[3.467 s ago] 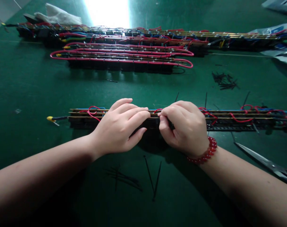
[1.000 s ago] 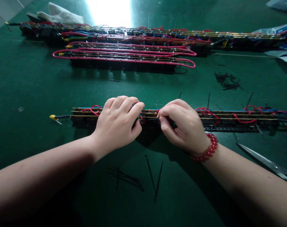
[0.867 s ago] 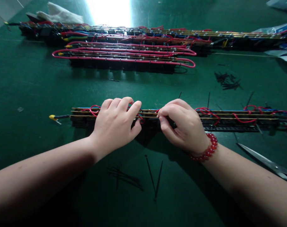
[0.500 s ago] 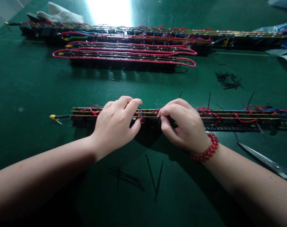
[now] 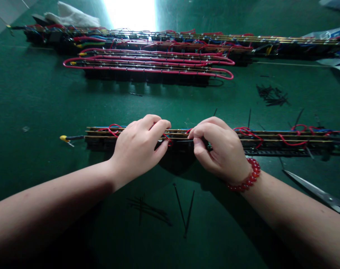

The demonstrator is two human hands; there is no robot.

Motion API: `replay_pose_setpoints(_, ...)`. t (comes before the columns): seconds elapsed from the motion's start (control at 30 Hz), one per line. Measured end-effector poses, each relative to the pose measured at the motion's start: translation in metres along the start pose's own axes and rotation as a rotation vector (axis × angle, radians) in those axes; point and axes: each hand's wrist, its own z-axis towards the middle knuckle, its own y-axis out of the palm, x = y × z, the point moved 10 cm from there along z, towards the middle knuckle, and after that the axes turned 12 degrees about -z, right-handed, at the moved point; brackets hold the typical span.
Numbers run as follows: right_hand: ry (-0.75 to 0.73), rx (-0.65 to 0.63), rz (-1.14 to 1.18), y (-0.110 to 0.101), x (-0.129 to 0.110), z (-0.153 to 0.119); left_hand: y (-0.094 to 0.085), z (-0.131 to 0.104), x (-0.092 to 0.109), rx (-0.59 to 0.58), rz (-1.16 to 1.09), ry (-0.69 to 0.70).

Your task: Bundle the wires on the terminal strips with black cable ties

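Bag point(image 5: 329, 33), far right: print too blurred to read. Straight, brass-edged strip point(image 5: 179, 135) with loopy red wires point(image 5: 294, 144), mid-scene on glossy green desk point(image 5: 60, 101). Left hand point(image 5: 140, 144): fingers parted over strip. Right hand point(image 5: 220, 147): fingers pinched closed, contents unclear.

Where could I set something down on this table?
Widest bare patch: the table left of the near wired bar, beyond the left forearm, save a small scrap. Slimmer: between the left hand and the red-looped bars, save one black strip. Crowded: around the right hand, the scissors and the pile of strips.
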Motion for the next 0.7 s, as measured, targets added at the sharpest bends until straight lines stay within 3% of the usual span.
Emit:
replay_pose_setpoints(0.43,-0.012,-0.012,0.005,0.001,-0.001,0.001,0.002,0.001,0.005,0.010,0.000,0.122)
replay_pose_setpoints(0.7,0.036,-0.024,-0.007,0.004,0.004,0.000,-0.009,-0.004,0.018,0.088,-0.063,0.256)
